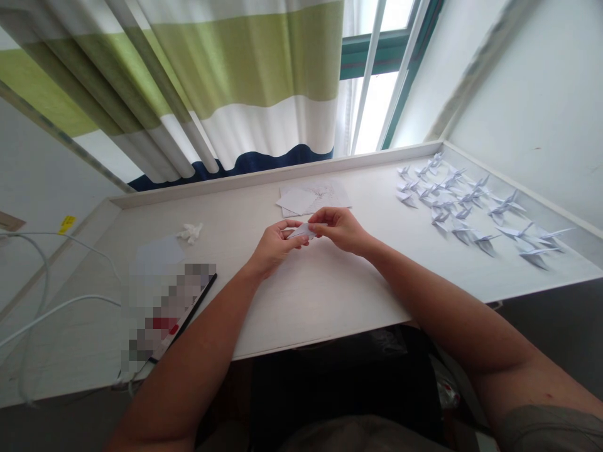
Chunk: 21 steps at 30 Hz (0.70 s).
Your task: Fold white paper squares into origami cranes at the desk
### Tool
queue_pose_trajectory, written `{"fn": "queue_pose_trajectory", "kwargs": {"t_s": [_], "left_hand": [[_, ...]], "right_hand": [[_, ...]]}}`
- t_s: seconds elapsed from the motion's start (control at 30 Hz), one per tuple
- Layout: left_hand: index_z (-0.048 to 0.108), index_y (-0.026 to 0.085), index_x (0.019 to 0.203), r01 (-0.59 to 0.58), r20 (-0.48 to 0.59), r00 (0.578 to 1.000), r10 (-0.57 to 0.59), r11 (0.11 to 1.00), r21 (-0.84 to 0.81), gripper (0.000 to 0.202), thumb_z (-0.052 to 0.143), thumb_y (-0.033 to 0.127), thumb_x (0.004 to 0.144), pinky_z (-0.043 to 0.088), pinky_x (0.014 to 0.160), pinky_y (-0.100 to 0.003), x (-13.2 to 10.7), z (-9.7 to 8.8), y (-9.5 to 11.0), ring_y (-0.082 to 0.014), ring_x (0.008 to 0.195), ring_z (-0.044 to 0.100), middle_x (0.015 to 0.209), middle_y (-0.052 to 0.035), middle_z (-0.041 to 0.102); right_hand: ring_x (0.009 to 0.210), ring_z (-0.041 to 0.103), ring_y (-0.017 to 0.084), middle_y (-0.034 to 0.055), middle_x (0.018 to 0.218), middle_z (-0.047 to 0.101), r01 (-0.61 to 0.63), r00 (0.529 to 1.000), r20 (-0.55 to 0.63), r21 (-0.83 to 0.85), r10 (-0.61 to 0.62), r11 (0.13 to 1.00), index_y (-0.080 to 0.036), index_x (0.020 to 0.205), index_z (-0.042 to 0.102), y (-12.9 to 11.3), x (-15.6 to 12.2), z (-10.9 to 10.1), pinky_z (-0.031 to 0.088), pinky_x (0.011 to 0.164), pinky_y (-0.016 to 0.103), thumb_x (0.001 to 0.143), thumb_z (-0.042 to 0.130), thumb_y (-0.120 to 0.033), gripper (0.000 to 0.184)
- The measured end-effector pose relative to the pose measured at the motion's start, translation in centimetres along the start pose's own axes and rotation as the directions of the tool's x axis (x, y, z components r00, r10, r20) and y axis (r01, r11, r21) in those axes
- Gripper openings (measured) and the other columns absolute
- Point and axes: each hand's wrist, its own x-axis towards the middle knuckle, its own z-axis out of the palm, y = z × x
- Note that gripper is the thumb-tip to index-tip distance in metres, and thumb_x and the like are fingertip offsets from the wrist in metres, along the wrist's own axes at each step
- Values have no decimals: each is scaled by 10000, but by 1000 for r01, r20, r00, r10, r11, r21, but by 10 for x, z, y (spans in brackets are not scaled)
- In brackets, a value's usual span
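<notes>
Small folded white paper (301, 231) held above the pale desk (311, 307), long side almost level, between left hand (276, 248) and right hand (342, 229). Both hands narrow, fingers closed on the paper, with no clear nearer hand.

A narrow, pointed piece of folded white paper (299, 231), held mid-air.

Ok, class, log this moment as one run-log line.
left hand: pinches folded white paper | right hand: pinches same paper | nearby: paper cranes

Bare hands (342, 229) and forearms (438, 307), with a grey short sleeve (551, 430).
</notes>
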Motion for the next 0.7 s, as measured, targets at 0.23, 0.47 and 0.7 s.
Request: {"fn": "queue_pose_trajectory", "kwargs": {"t_s": [0.23,0.47,0.7], "left_hand": [[723,134,1082,9,-64,998,-11,1000,-30,474,952,302,701,540,797,-335,2,-1,-1,-196,762,766,769,-45,792],[672,125,1272,20,-28,999,-23,992,-121,640,970,239,718,582,943,-390,-3,1,5,-216,869,808,835,-56,822],[727,118,1159,34,-53,998,-44,985,-172,461,948,245,775,606,992,-418,-1,2,2,-249,929,828,962,-107,842]], "right_hand": [[738,684,165,33,848,762,45,998,54,-28,-43,999,-193,1027,770,10,2,-1,595,731,342,845,846,-430,308],[713,698,161,39,870,774,63,998,-9,-46,-64,997,-197,1052,774,10,2,-3,591,716,337,862,826,-437,310],[721,703,162,18,838,741,81,997,3,-35,-81,996,-206,1058,736,8,3,-3,591,714,332,865,836,-427,309]]}}
